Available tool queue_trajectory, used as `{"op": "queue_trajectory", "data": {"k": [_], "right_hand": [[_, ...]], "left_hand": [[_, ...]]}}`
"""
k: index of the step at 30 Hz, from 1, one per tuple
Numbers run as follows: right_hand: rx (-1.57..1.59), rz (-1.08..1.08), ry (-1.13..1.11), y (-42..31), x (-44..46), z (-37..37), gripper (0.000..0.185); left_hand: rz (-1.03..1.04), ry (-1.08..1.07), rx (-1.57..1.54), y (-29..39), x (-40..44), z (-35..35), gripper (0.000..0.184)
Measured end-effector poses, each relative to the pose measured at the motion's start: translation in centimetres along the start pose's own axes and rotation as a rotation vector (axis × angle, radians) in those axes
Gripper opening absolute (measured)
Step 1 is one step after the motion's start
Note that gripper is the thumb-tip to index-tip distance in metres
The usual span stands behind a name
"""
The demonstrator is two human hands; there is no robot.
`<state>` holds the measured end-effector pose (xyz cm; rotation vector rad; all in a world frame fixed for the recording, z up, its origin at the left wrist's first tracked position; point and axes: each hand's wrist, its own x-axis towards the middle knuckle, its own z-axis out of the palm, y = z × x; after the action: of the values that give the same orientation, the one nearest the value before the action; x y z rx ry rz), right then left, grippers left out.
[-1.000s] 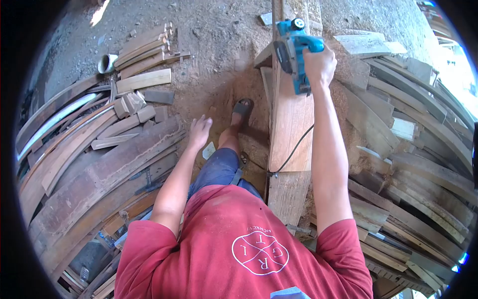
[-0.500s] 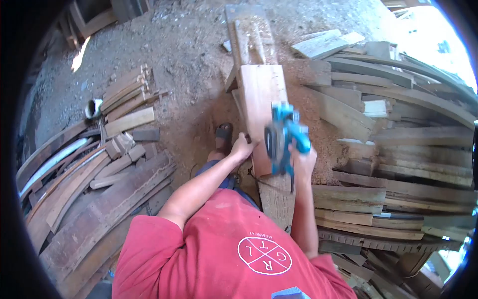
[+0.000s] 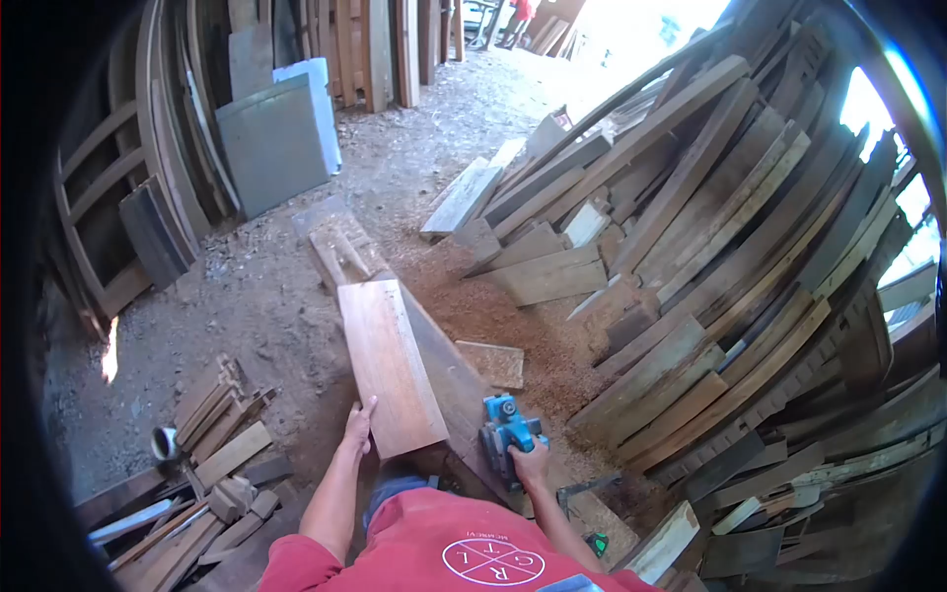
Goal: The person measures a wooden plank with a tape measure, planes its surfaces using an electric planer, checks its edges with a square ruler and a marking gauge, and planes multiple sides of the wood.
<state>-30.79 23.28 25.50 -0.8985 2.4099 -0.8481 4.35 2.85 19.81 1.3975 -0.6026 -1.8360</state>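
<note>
My left hand (image 3: 359, 426) grips the near left edge of a smooth reddish wooden board (image 3: 390, 370). The board lies lengthwise on a longer plank bench (image 3: 446, 373), angled away from me. At the bench's right side, my right hand (image 3: 531, 462) is wrapped round the handle of a teal electric planer (image 3: 506, 426). The planer is apart from the board, close to its near right corner. Its underside is hidden from view.
Stacked boards (image 3: 691, 237) slope along the right. Wood offcuts (image 3: 232, 464) lie at lower left. A short wood block (image 3: 493, 363) sits beside the bench amid sawdust (image 3: 473, 311). A grey panel (image 3: 276, 148) leans at the back left, and a person (image 3: 520, 15) stands far off.
The planer has gone from over the board to the right of it, still in my right hand. My left hand keeps to the board's left edge. The view has tilted up.
</note>
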Motion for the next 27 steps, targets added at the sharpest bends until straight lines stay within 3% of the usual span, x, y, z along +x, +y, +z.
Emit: {"op": "queue_trajectory", "data": {"k": [3,4,5,6,7,8,9,11,12,14,15,17,18,20,21,23,24,25,27], "right_hand": [[0.017,-0.056,-0.037,1.7,0.9,1.1,0.047],[0.192,-0.115,-0.003,1.5,1.2,1.3,0.027],[0.226,-0.117,-0.061,1.9,1.6,1.3,0.028],[0.219,0.013,-0.192,2.2,2.1,1.1,0.032],[0.086,0.0,-0.21,0.3,1.7,-0.5,0.045],[-0.037,-0.17,-0.02,-4.0,-0.4,-2.2,0.058],[-0.036,-0.186,-0.045,-7.1,-1.7,-3.4,0.058],[-0.351,-0.488,0.204,-10.9,-2.9,-4.7,0.07],[-0.345,-0.489,0.201,-11.5,-2.7,-4.2,0.07],[-0.032,-0.594,-0.111,-12.8,-2.4,-3.3,0.076],[-0.027,-0.591,-0.109,-13.8,-2.3,-3.0,0.076],[0.205,-0.517,-0.48,-15.5,-2.5,-2.4,0.081],[0.204,-0.519,-0.495,-16.3,-2.4,-2.2,0.081],[0.192,-0.584,-0.751,-17.4,-3.1,-1.8,0.101],[0.196,-0.576,-0.763,-17.9,-4.1,-1.9,0.101],[0.137,-0.943,-0.729,-18.8,-6.5,-2.1,0.122],[0.03,-0.923,-0.75,-19.3,-7.5,-2.3,0.135],[0.027,-0.917,-0.754,-19.3,-7.8,-1.5,0.135],[0.216,-0.98,-0.526,-19.8,-8.0,0.2,0.129]], "left_hand": [[0.109,-0.091,0.09,2.7,-3.8,-0.3,0.064],[0.232,-0.042,0.241,3.0,-3.8,-0.4,0.06],[0.345,0.008,0.396,3.1,-3.9,-0.3,0.056],[0.342,0.12,0.694,5.2,-5.9,1.0,0.054],[0.333,0.228,0.983,8.2,-8.4,3.1,0.052],[0.349,0.282,1.103,10.1,-10.6,5.1,0.051],[0.366,0.328,1.223,11.4,-12.3,6.8,0.051],[0.355,0.35,1.272,12.6,-14.0,9.0,0.051],[0.356,0.345,1.33,12.8,-14.4,9.4,0.05],[0.399,0.352,1.324,12.2,-14.4,9.2,0.049],[0.438,0.357,1.31,12.0,-14.5,9.2,0.048],[0.456,0.353,1.301,11.5,-14.7,9.3,0.047],[0.476,0.355,1.288,11.5,-14.9,9.3,0.046],[0.45,0.372,1.274,11.7,-15.1,10.2,0.048],[0.442,0.37,1.26,12.0,-15.0,10.9,0.05],[0.464,0.362,1.244,12.9,-14.4,11.9,0.052],[0.5,0.358,1.219,13.6,-14.0,12.6,0.054],[0.494,0.355,1.218,14.5,-13.7,13.3,0.054],[0.461,0.322,1.238,17.0,-14.1,14.9,0.06]]}}
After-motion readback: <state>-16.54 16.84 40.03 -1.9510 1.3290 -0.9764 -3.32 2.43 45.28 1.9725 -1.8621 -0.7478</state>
